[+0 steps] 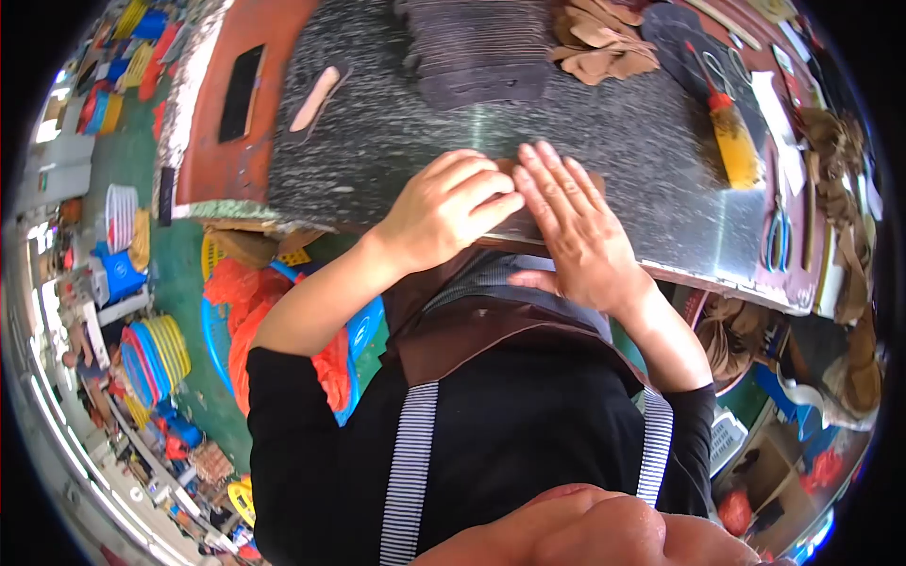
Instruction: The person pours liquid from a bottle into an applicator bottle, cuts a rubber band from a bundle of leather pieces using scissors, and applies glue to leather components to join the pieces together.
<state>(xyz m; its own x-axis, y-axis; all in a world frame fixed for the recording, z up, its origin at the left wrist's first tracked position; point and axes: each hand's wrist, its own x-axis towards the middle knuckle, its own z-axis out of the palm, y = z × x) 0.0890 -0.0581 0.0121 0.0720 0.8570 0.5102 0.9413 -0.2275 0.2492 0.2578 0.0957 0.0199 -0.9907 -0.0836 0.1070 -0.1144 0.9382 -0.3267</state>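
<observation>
A brown leather piece [521,224] lies at the near edge of the dark speckled work surface [377,141], mostly hidden beneath my hands. My left hand [444,208] is closed over its left part, with fingers bent and their tips pressed together at the leather. Flat on the right part rests my right hand [578,226], its fingers stretched forward and the thumb held out to the side. Beyond the hands sits a stack of dark brown leather pieces [481,61]. Loose tan leather pieces [604,42] lie to the right of that stack.
Left on the surface is a small tool with a pale handle [316,99]; a black flat object [242,94] lies farther left. At right are a yellow bottle [733,141] and blue-handled scissors [777,236]. A blue basket with red bags [245,292] stands below left.
</observation>
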